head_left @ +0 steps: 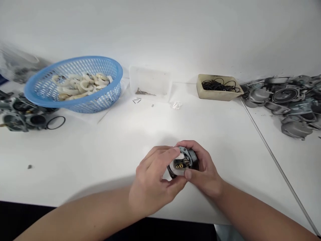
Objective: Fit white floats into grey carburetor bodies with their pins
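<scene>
**Pinching a small carburetor part over a white table**

The part is sitting between both hands, near the table's front edge, though the view is not showing whether it is touching the surface. Its grey cast-metal body is curving around a pale face, a dark rim is running along its edge, and two brass fittings are poking out of it. A small white patch is showing under the fingers, too partly hidden to identify.

The left hand is curling over the part, its thumb and fingers pinching it from the near side. The right hand is gripping the far side, with its fingers wrapped over the top and its thumb pressing in from the front.

Farther up the table, at the left, grey carburetor bodies are lying beside a thin black O-ring. A blue plastic mesh basket is holding a pile of cream-coloured rings. To its right, a clear plastic tray is holding a few slim metal pins, and a crumpled white scrap is lying in front of it. A beige tray is holding tangled black rubber cords, while a heap of grey carburetor castings is spreading across the right side.
</scene>
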Demonstrator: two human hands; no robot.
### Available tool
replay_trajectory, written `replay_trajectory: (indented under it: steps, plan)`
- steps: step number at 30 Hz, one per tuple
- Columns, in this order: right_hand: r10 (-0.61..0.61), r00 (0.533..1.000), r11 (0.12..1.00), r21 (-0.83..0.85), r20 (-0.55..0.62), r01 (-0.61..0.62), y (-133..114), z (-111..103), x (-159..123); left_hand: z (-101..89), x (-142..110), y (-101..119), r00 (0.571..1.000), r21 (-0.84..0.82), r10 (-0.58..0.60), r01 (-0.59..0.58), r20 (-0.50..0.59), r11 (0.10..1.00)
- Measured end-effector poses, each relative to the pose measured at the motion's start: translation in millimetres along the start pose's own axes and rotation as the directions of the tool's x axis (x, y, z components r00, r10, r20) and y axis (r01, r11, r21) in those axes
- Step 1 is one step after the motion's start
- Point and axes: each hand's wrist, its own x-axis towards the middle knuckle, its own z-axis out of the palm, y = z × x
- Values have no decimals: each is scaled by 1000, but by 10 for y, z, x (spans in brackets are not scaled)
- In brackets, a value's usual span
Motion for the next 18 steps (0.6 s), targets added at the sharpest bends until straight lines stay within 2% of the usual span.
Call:
replay_trajectory:
  steps: [7,11,14,18]
  plan:
    - [-19,1000,999,-35,-12,19,-44,1,-40,-7,-25,-22,996,-52,-84,86,23,995]
    - [-135,991,982,-131,5,135,-50,23,-78,-26,-9,-23,993,-102,-109,114,54,988]
    - [-240,970,931,-289,-26,223,-69,63,-82,-28,-13,-43,985,-139,-148,159,87,977]
    - [-375,926,813,-495,-45,306,-79,97,-62,1,-66,-118,978,-241,-167,192,122,951]
